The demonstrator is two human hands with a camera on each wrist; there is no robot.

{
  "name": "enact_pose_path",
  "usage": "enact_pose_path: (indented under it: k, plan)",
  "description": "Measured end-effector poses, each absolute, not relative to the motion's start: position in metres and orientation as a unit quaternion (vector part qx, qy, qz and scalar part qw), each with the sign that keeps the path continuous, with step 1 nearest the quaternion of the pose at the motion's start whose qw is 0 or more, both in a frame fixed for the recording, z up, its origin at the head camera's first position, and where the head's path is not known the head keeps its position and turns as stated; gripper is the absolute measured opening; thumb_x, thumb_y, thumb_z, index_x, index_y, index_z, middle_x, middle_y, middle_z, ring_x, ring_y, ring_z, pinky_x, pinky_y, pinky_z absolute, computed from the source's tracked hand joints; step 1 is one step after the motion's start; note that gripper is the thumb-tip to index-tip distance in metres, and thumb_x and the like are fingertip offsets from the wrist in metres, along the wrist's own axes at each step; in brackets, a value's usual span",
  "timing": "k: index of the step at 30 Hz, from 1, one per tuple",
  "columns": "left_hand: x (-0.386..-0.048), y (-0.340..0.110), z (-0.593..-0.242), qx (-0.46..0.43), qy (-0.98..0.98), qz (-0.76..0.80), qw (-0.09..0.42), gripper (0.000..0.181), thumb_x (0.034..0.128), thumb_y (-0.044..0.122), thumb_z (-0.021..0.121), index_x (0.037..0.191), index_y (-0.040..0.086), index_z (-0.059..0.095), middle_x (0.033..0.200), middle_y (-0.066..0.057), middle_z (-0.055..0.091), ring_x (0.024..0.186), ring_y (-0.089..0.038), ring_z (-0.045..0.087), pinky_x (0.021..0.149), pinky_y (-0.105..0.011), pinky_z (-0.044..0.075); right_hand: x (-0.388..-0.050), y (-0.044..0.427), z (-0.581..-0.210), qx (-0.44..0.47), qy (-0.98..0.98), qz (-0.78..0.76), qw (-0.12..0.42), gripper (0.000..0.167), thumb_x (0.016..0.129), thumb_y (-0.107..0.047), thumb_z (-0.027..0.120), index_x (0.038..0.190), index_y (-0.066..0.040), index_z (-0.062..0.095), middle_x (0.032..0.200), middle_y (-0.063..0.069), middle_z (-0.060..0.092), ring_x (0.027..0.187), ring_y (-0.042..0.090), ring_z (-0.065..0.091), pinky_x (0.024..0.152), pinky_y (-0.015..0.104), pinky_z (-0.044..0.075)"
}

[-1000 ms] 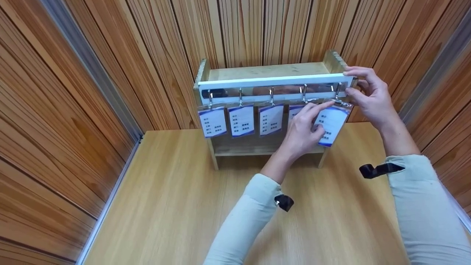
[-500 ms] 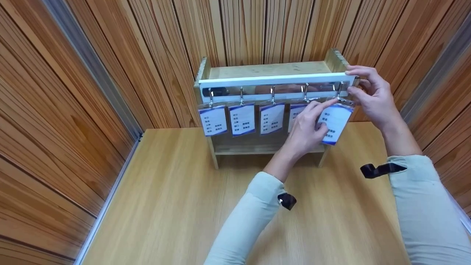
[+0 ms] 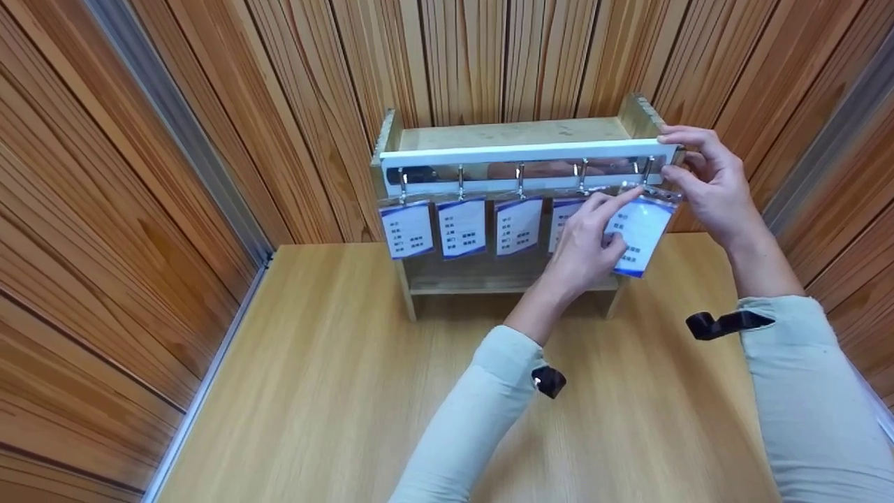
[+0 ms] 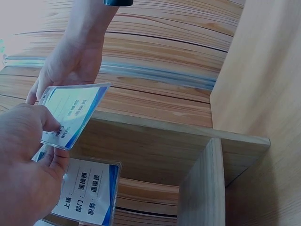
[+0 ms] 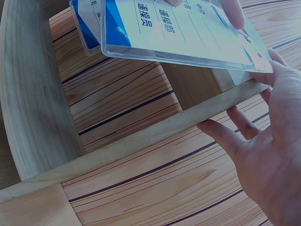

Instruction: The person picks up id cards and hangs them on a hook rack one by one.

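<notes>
My left hand is at the rightmost badge, a clear-sleeved card with a blue border. Its index finger stretches to the badge's top edge, just below the last hook, while the thumb lies across the front. In the left wrist view, curled fingers reach partly behind the tilted badge. Whether its slot is over the hook tip, I cannot tell. My right hand grips the right end of the white hook rail, thumb in front and index finger on top. Several similar badges hang from the other hooks.
The rail sits across a small wooden rack standing on a wood-coloured table. Behind it rises a slatted wood wall. Black straps dangle from both sleeve cuffs. The rack's side panel is close to the right fingers.
The rightmost badge and my left hand have shifted slightly to the right, with the index finger still at the badge's top. My right hand keeps its grip on the rail end.
</notes>
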State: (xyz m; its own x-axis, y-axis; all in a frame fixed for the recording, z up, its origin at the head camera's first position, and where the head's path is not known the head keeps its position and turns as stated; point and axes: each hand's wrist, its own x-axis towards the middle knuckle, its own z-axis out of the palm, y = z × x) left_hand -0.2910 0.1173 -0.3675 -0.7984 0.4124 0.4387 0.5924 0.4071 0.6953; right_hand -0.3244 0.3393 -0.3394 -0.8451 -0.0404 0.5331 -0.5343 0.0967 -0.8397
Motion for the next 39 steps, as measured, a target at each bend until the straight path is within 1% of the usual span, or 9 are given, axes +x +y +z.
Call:
enact_pose_path:
  k: [5, 8, 10, 12, 18, 24, 31, 35, 39]
  plan:
    - [-0.292, 0.119, -0.366, -0.306, -0.84, -0.438, 0.099, 0.064, 0.1086, 0.004, 0.07, 0.168, 0.023, 0.055, 0.148, -0.006, 0.064, 0.126, -0.013, 0.065, 0.093, -0.002, 0.045, -0.324, 0.34, -0.34, 0.202, -0.713, 0.643, 0.194, 0.036, 0.11, 0.0, 0.063, 0.146, 0.0, 0.066, 0.162, 0.0, 0.059, 0.134, 0.022, 0.062, 0.102, 0.02, 0.06]
    - [-0.293, 0.12, -0.367, -0.3, -0.849, -0.424, 0.093, 0.066, 0.1092, 0.006, 0.069, 0.17, 0.024, 0.052, 0.148, -0.005, 0.063, 0.122, -0.009, 0.063, 0.088, -0.001, 0.044, -0.325, 0.34, -0.34, 0.204, -0.709, 0.649, 0.189, 0.036, 0.111, 0.001, 0.062, 0.146, 0.001, 0.065, 0.162, 0.0, 0.058, 0.134, 0.021, 0.062, 0.095, 0.019, 0.064]
    - [-0.293, 0.121, -0.367, -0.296, -0.854, -0.419, 0.089, 0.066, 0.1096, 0.006, 0.069, 0.171, 0.024, 0.051, 0.148, -0.004, 0.062, 0.119, -0.008, 0.062, 0.086, -0.001, 0.043, -0.325, 0.34, -0.34, 0.204, -0.707, 0.652, 0.183, 0.036, 0.111, 0.001, 0.062, 0.147, 0.0, 0.064, 0.161, -0.001, 0.057, 0.135, 0.02, 0.062, 0.091, 0.02, 0.066]
    - [-0.294, 0.123, -0.368, -0.29, -0.858, -0.415, 0.089, 0.067, 0.11, 0.007, 0.069, 0.171, 0.025, 0.05, 0.148, -0.003, 0.062, 0.119, -0.006, 0.062, 0.088, -0.001, 0.043, -0.325, 0.34, -0.34, 0.203, -0.709, 0.651, 0.18, 0.037, 0.111, 0.0, 0.061, 0.148, -0.001, 0.064, 0.161, -0.001, 0.056, 0.136, 0.019, 0.062, 0.089, 0.021, 0.067]
    - [-0.292, 0.127, -0.376, -0.281, -0.854, -0.423, 0.115, 0.067, 0.1095, 0.006, 0.07, 0.17, 0.027, 0.052, 0.147, -0.003, 0.064, 0.124, -0.009, 0.066, 0.099, -0.002, 0.048, -0.324, 0.34, -0.34, 0.2, -0.716, 0.644, 0.18, 0.037, 0.112, -0.001, 0.062, 0.149, -0.002, 0.064, 0.162, -0.001, 0.056, 0.137, 0.019, 0.061, 0.091, 0.02, 0.066]
    - [-0.29, 0.129, -0.389, -0.281, -0.837, -0.447, 0.144, 0.065, 0.1099, 0.007, 0.07, 0.169, 0.027, 0.053, 0.14, -0.005, 0.069, 0.121, -0.011, 0.068, 0.103, -0.004, 0.049, -0.324, 0.341, -0.34, 0.203, -0.713, 0.646, 0.181, 0.037, 0.111, 0.0, 0.061, 0.148, -0.001, 0.064, 0.164, 0.0, 0.055, 0.136, 0.021, 0.061, 0.092, 0.02, 0.066]
    - [-0.289, 0.124, -0.408, -0.301, -0.811, -0.474, 0.165, 0.057, 0.1108, 0.003, 0.066, 0.164, 0.021, 0.059, 0.131, -0.01, 0.071, 0.116, -0.016, 0.069, 0.096, -0.003, 0.049, -0.324, 0.342, -0.34, 0.194, -0.717, 0.645, 0.179, 0.037, 0.111, -0.001, 0.062, 0.148, -0.003, 0.065, 0.164, -0.001, 0.054, 0.138, 0.018, 0.061, 0.093, 0.02, 0.065]
    - [-0.29, 0.123, -0.415, -0.296, -0.803, -0.491, 0.16, 0.055, 0.1097, 0.0, 0.066, 0.161, 0.019, 0.063, 0.13, -0.011, 0.072, 0.117, -0.018, 0.07, 0.097, -0.003, 0.051, -0.324, 0.341, -0.34, 0.188, -0.72, 0.643, 0.181, 0.037, 0.111, 0.0, 0.062, 0.148, -0.004, 0.066, 0.163, -0.003, 0.055, 0.138, 0.018, 0.062, 0.094, 0.02, 0.064]
    - [-0.292, 0.125, -0.416, -0.284, -0.807, -0.488, 0.175, 0.056, 0.1072, -0.002, 0.068, 0.158, 0.019, 0.066, 0.124, -0.01, 0.072, 0.11, -0.016, 0.069, 0.093, -0.004, 0.051, -0.324, 0.341, -0.34, 0.187, -0.722, 0.64, 0.186, 0.037, 0.111, 0.0, 0.062, 0.147, -0.003, 0.067, 0.163, -0.004, 0.056, 0.136, 0.018, 0.062, 0.096, 0.019, 0.063]
